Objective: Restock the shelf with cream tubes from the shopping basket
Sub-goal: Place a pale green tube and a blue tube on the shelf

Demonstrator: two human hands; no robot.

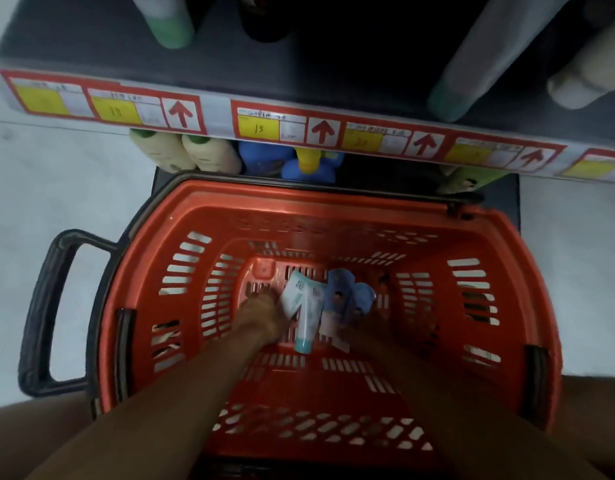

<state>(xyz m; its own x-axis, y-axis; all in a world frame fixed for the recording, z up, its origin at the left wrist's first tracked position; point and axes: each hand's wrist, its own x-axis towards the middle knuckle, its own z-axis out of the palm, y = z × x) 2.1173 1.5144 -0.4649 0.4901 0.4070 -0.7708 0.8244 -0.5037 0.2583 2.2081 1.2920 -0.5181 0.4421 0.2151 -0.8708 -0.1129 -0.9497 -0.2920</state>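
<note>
Soft white plastic cream tube with a teal cap [304,311] is lying at frame centre on the floor of the red slotted shopping basket [333,209]. My left hand [264,315] is touching its left edge; whether those fingers are pinching it, I cannot tell. My right hand [370,329] is sitting in shadow beside the blue tubes [347,296], grip unreadable. It should be light and squashy, so I am favouring the firm capped end. Grey shelf edge with red-and-yellow price labels [285,128] is crossing the upper frame.

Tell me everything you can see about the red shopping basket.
The shopping basket is red plastic with slotted walls and floor, dark handles folded against its rim and a dark pull handle on its left. It stands upright on the pale floor below the shelf edge. A few cream tubes lie at its bottom, and both hands reach inside; the left hand is beside the tubes.
</note>
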